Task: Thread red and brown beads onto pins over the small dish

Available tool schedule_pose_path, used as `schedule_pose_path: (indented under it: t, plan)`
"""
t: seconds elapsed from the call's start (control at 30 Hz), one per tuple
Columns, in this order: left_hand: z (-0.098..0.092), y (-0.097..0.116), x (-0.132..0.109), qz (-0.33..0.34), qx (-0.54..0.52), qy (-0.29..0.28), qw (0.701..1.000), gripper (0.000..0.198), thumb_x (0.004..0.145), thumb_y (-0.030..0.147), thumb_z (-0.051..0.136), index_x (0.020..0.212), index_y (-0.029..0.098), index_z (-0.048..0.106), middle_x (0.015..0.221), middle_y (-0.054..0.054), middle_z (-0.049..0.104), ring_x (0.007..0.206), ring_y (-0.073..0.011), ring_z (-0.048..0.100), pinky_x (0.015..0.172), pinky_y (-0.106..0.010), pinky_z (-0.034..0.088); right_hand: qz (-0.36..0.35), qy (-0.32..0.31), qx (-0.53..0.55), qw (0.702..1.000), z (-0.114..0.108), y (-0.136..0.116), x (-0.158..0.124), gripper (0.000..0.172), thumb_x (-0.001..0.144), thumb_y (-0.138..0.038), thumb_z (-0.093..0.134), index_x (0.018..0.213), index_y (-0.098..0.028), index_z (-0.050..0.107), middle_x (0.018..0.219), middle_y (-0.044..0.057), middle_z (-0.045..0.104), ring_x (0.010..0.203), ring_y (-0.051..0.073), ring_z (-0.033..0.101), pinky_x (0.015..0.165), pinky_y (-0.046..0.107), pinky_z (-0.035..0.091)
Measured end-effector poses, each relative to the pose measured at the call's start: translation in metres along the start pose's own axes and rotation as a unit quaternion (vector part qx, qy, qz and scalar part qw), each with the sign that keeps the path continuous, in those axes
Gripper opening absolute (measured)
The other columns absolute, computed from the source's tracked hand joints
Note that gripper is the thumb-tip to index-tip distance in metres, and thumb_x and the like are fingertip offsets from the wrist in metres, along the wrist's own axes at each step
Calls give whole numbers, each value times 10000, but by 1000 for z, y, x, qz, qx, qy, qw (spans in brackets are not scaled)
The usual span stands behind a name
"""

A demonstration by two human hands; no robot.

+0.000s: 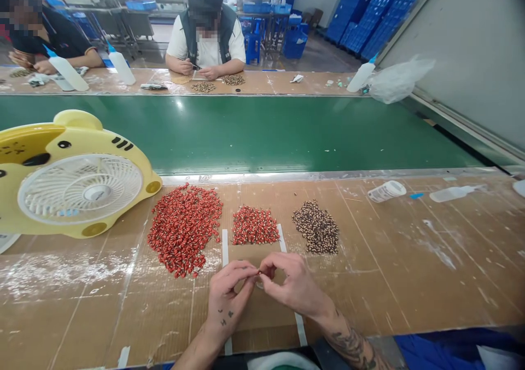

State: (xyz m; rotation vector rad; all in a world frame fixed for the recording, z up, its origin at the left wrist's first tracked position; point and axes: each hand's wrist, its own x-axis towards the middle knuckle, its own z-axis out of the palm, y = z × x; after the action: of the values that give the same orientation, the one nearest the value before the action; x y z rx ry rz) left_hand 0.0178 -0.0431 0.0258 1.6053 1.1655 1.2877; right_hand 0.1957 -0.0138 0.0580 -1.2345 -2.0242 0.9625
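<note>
My left hand [232, 293] and my right hand [289, 282] meet at the fingertips over the cardboard-covered table [353, 304]. Both are closed in a pinch around a tiny dark reddish piece [259, 273], mostly covered by the fingers. Just beyond them lies a small pile of red pieces [255, 225], between two white tape strips [225, 247]. A larger heap of the same red pieces [184, 227] spreads to the left. To the right is a pile of small black and tan pieces [315, 226].
A yellow animal-shaped fan [82, 178] stands at the left. Past the table runs a green conveyor belt [262, 132]. A white cup [386, 191] and a squeeze bottle [453, 193] lie at right. Across the belt, a person [205, 36] handles small pieces; another person [53, 36] sits farther left.
</note>
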Motion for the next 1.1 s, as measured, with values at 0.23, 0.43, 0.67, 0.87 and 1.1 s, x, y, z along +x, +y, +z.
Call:
schedule_pose_path:
  t: [0.23, 0.43, 0.67, 0.87, 1.1]
  plan:
    - [-1, 2, 3, 43, 33, -7, 998, 238, 841, 44, 643, 947, 219, 767, 883, -67, 745, 780, -163, 717, 706, -232, 567, -21, 1, -40, 999, 0, -2, -1, 100, 800, -117, 588, 743, -198, 603, 679, -2, 635, 638, 140, 588, 617, 241, 442]
    - [-1, -1, 0, 83, 82, -10, 993, 288, 848, 31, 620, 1004, 226, 763, 911, -82, 750, 791, -161, 731, 729, -227, 582, -24, 1, -41, 999, 0, 2, -4, 99, 802, -117, 584, 744, -195, 601, 675, -5, 632, 633, 135, 590, 615, 238, 441]
    - [-1, 1, 3, 86, 99, -24, 991, 287, 885, 77, 585, 1023, 245, 773, 890, -88, 763, 783, -165, 734, 699, -224, 587, -20, -13, -47, 999, -1, 4, -3, 111, 804, -109, 576, 752, -202, 607, 681, -5, 637, 639, 139, 589, 619, 242, 443]
    - [-2, 2, 4, 49, 55, -26, 997, 291, 894, 83, 585, 1042, 247, 775, 924, -95, 764, 810, -174, 728, 712, -234, 581, -2, -12, -4, 1000, -1, 2, -3, 111, 866, -156, 583, 781, -206, 634, 710, 0, 659, 662, 140, 612, 643, 240, 465]
    - [1, 9, 4, -57, -10, 19, 998, 184, 878, 154, 648, 937, 234, 803, 839, -69, 756, 731, -175, 711, 635, -233, 567, 20, 26, 65, 997, 6, 3, -7, 109, 924, -228, 600, 860, -208, 686, 778, 18, 710, 710, 152, 652, 683, 248, 484]
